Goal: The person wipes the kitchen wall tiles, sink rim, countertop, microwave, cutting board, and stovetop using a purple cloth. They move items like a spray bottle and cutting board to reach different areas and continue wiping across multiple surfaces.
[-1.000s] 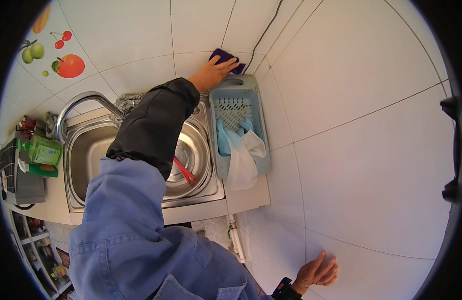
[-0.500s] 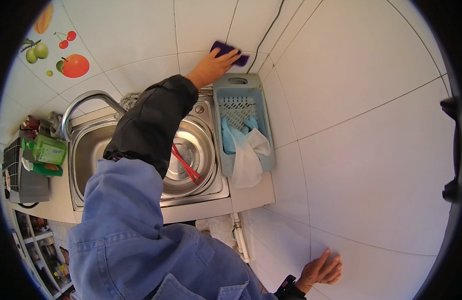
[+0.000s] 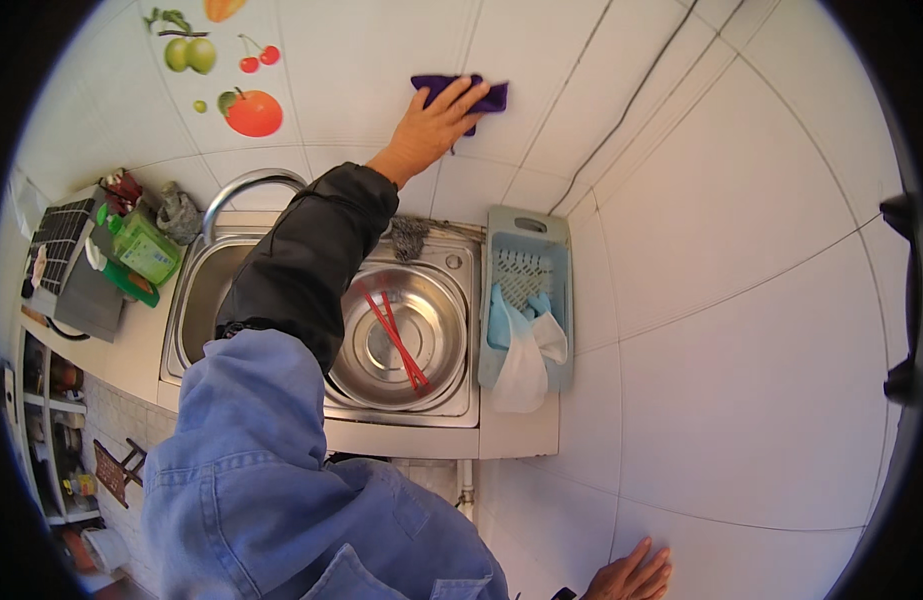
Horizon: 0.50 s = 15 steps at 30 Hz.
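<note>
My left hand is pressed to the tiled back wall above the sink, its fingers spread over a dark purple cloth. The cloth lies flat between the fingers and the tiles, sticking out on both sides. A black sleeve cover wraps that forearm over a blue jacket. At the lower right my right hand has its fingers apart and seems to rest on the right-hand wall; its wrist is partly cut off. Below the left hand stand a sink and a round metal basin holding red sticks like chopsticks.
A light blue drain basket holds blue and white gloves or cloths. A curved faucet rises behind the sink. Green bottles and a grey box stand left. A cable runs along the back wall near the corner.
My left hand has slid the purple cloth upward and leftward over the back wall, away from the corner. The view has shifted, so the sink sits lower. My right hand stays by the right wall.
</note>
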Motion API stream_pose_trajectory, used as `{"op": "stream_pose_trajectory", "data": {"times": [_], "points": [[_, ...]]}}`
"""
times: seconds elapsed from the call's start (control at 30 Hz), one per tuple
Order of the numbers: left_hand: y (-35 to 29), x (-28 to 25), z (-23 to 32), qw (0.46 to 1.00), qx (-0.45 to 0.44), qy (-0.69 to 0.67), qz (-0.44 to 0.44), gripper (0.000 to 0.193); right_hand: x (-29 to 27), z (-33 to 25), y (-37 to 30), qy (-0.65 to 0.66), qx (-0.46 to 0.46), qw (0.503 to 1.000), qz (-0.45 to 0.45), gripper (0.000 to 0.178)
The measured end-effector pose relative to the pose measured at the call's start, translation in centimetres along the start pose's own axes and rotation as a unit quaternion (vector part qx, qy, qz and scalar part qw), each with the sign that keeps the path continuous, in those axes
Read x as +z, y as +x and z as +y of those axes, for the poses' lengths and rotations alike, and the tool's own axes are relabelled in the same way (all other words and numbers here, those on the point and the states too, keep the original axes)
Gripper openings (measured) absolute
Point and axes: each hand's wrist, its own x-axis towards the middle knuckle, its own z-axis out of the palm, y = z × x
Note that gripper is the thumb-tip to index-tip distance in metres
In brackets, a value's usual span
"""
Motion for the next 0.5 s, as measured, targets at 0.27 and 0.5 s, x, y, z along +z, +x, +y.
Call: {"op": "stream_pose_trajectory", "data": {"times": [0.27,0.5], "points": [[9.8,-7.3,-11.0,0.96,-0.227,0.075,0.142,0.057,-0.5,1.1,0.4,0.043,-0.026,0.997,0.056,0.03],[8.2,-8.2,-9.6,0.995,-0.049,0.071,0.047,0.041,0.1,1.4,-0.4,0.042,-0.022,0.997,0.068,0.034]]}}
